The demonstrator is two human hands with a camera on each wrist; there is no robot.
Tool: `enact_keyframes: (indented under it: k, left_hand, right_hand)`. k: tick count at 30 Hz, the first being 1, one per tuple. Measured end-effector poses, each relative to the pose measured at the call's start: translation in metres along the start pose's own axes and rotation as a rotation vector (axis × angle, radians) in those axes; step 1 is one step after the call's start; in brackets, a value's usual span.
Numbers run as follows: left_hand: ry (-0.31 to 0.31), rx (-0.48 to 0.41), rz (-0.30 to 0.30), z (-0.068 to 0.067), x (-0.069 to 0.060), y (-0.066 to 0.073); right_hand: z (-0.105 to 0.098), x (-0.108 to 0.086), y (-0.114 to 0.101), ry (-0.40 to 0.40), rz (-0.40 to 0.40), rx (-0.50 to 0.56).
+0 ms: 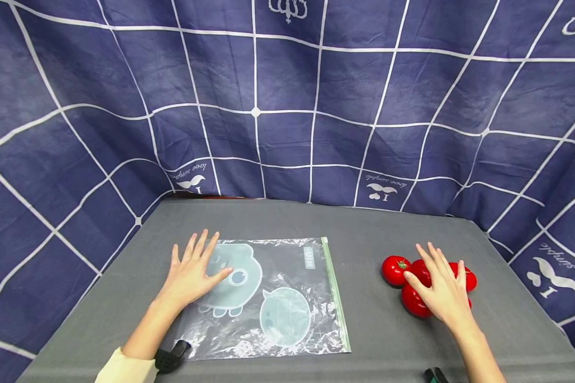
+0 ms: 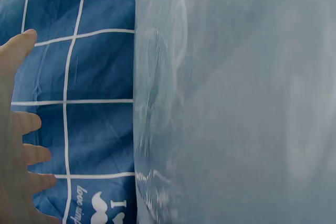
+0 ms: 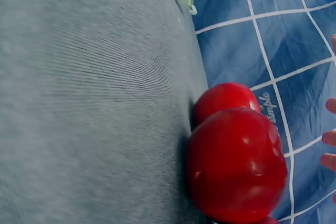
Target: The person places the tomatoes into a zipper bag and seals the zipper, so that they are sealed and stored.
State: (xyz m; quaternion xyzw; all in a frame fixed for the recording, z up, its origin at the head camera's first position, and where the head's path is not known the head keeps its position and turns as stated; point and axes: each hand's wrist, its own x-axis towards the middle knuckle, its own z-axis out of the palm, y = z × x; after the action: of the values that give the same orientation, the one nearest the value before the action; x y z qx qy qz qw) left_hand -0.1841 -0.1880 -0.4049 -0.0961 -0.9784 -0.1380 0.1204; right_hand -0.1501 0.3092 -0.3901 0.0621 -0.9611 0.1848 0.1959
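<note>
A clear zip bag [image 1: 287, 266] with pale printed cartoon shapes and a green zip edge lies flat on the grey tabletop. Over its left part my left hand [image 1: 189, 279] is spread, fingers straight; in the left wrist view the fingers [image 2: 37, 153] stand apart from the bag. Several red tomatoes [image 1: 395, 269] are clustered on the right. My right hand [image 1: 443, 292] hovers over that cluster with fingers extended and hides part of it. In the right wrist view a large tomato [image 3: 236, 166] sits in front of another, and only fingertips [image 3: 329, 137] show at the edge.
A blue curtain [image 1: 287, 80] with white grid lines hangs behind the table and at both sides. The grey table [image 1: 359, 308] stretches between bag and tomatoes. Dark wrist straps [image 1: 170, 357] show near the front edge.
</note>
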Motion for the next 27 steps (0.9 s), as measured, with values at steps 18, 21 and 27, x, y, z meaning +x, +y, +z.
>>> enact_keyframes:
  k: [18,21,27]
  left_hand:
    - [0.061,-0.112,0.005,0.014,0.001,0.033]
    - [0.074,-0.151,-0.014,0.017,0.001,0.039]
    - [0.098,-0.207,-0.030,0.021,0.002,0.053]
  right_hand:
    - [0.035,-0.009,-0.026,0.207,-0.200,0.058]
    - [0.041,-0.008,-0.031,0.201,-0.241,0.073]
    - [0.052,-0.005,-0.039,0.188,-0.291,0.072]
